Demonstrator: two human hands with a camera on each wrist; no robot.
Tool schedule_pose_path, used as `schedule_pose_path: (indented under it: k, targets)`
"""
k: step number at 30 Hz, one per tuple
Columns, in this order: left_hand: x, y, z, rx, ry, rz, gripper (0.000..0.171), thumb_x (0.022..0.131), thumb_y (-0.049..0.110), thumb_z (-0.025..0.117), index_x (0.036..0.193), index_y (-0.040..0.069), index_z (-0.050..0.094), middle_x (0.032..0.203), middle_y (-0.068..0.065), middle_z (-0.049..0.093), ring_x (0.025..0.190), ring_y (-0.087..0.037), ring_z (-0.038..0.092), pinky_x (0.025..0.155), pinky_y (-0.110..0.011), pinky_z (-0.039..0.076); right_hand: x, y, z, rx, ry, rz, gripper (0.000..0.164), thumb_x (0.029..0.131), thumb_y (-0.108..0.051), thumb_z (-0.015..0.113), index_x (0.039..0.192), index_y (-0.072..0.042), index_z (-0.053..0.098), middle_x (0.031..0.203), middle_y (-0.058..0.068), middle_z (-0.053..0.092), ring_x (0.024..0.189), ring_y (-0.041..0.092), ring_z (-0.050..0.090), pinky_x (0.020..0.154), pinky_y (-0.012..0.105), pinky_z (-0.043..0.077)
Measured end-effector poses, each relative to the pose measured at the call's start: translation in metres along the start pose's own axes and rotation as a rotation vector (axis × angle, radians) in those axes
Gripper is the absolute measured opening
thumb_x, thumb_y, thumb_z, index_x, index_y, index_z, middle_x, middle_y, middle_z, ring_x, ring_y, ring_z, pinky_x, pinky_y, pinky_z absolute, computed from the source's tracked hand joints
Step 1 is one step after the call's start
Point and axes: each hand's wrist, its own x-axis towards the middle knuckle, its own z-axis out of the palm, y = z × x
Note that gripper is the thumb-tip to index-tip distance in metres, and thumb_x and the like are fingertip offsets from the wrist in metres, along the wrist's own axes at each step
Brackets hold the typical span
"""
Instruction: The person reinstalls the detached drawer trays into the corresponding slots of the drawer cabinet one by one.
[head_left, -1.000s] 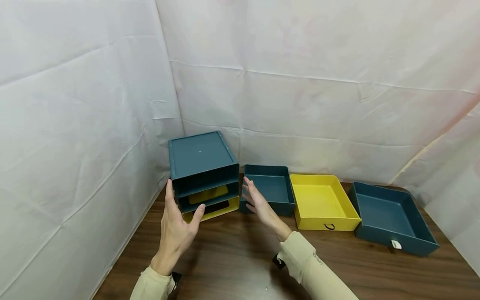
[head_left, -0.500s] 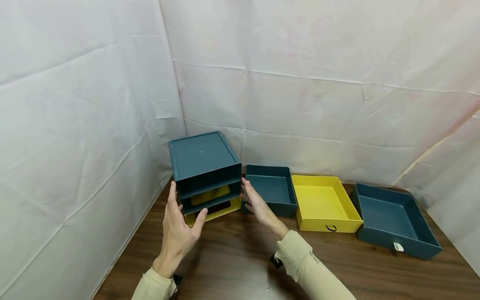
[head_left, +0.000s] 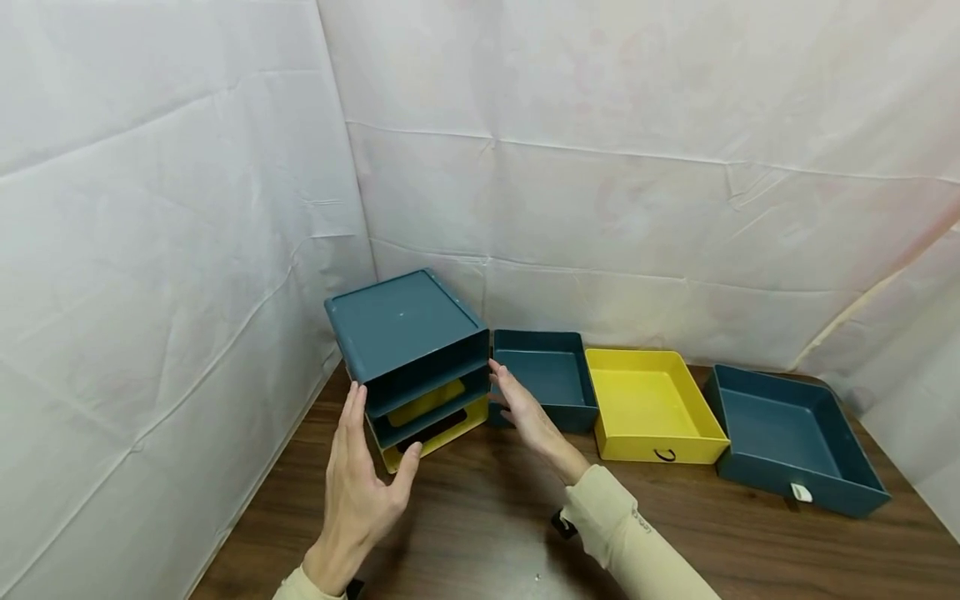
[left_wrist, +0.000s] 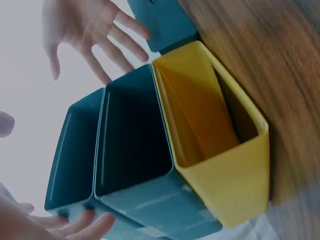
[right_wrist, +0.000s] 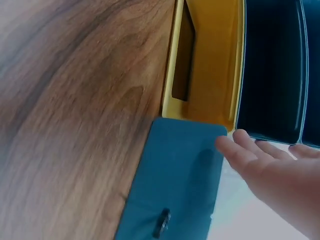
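Observation:
A stack of drawer housings, teal ones [head_left: 405, 321] above a yellow one [left_wrist: 225, 190], stands at the left of the table with its open fronts toward me. My left hand [head_left: 363, 492] is at the stack's left side, fingers straight and fingertips against the front corner, thumb spread before the front. On the opposite side my right hand [head_left: 528, 417] lies along the stack's right wall, its fingers extended. In the right wrist view, its fingertips [right_wrist: 240, 135] are right at the housings' edge. Neither hand curls round anything.
Right of the stack, a teal drawer [head_left: 543, 375], a yellow drawer [head_left: 645, 400] with a small black pull, and another teal drawer [head_left: 783, 429] with a white tab stand in a row. White cloth walls [head_left: 600, 208] enclose the wooden table [head_left: 480, 525].
The stack has turned slightly, its left front corner coming nearer to me. My left hand has moved down along with that corner. The right hand has closed in on the right wall.

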Motion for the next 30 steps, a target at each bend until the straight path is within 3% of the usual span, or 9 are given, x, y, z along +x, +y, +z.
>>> schedule_pose_path:
  k: [2,5,7,10,16,22,30]
  targets:
    - [0.006,-0.002,-0.003,0.000,0.013,0.004,0.097,0.090,0.025,0.079,0.170,0.011,0.027,0.175,-0.015,0.029,0.155,-0.044,0.037,0.117,-0.073,0.037,-0.007,0.000,-0.002,-0.123,0.083,-0.015,0.068,0.113,-0.062,0.032,0.169,-0.024,0.034,0.162,0.013,0.052,0.144,0.037,0.055,0.122,0.063,0.041]
    - [0.021,-0.010,-0.008,-0.016,0.030,0.006,0.085,0.092,0.023,0.075,0.167,0.013,0.035,0.174,-0.017,0.031,0.153,-0.048,0.038,0.114,-0.077,0.037,-0.019,0.003,-0.006,-0.321,0.209,-0.018,0.062,0.110,-0.056,0.052,0.161,-0.023,0.045,0.131,0.005,0.073,0.114,0.023,0.073,0.102,0.052,0.058]
    - [0.033,-0.017,-0.011,-0.037,0.020,-0.004,0.077,0.096,0.022,0.072,0.166,0.016,0.040,0.175,-0.015,0.028,0.153,-0.050,0.037,0.112,-0.080,0.037,-0.027,0.006,-0.010,-0.416,0.245,-0.010,0.060,0.107,-0.051,0.060,0.158,-0.022,0.049,0.115,-0.001,0.076,0.094,0.014,0.073,0.087,0.043,0.061]
    - [0.048,-0.028,-0.016,-0.091,-0.023,-0.044,0.066,0.102,0.022,0.067,0.164,0.021,0.045,0.177,-0.011,0.022,0.154,-0.051,0.035,0.107,-0.082,0.038,-0.036,0.014,-0.015,-0.541,0.276,0.008,0.059,0.104,-0.046,0.067,0.155,-0.020,0.052,0.102,-0.003,0.076,0.074,0.008,0.065,0.071,0.034,0.057]
    - [0.059,-0.046,-0.022,-0.170,-0.134,-0.114,0.054,0.110,0.025,0.056,0.163,0.029,0.046,0.180,-0.006,0.011,0.161,-0.049,0.024,0.101,-0.085,0.042,-0.040,0.035,-0.024,-0.685,0.309,0.045,0.061,0.103,-0.043,0.069,0.155,-0.017,0.052,0.097,0.001,0.076,0.067,0.009,0.061,0.061,0.032,0.052]
    - [0.053,-0.049,-0.022,-0.151,-0.123,-0.076,0.047,0.111,0.023,0.051,0.157,0.028,0.054,0.179,-0.008,0.019,0.162,-0.046,0.022,0.111,-0.084,0.032,-0.036,0.051,-0.026,-0.750,0.349,0.051,0.056,0.102,-0.039,0.070,0.151,-0.013,0.058,0.074,-0.004,0.062,0.055,0.013,0.052,0.051,0.032,0.044]
    - [0.056,-0.047,-0.023,-0.182,-0.124,-0.076,0.042,0.108,0.021,0.059,0.150,0.027,0.061,0.179,-0.008,0.019,0.161,-0.047,0.024,0.115,-0.083,0.029,-0.031,0.059,-0.016,-0.931,0.479,-0.092,0.044,0.099,-0.030,0.075,0.135,-0.005,0.069,0.103,0.023,0.073,0.057,0.027,0.062,0.054,0.043,0.058]
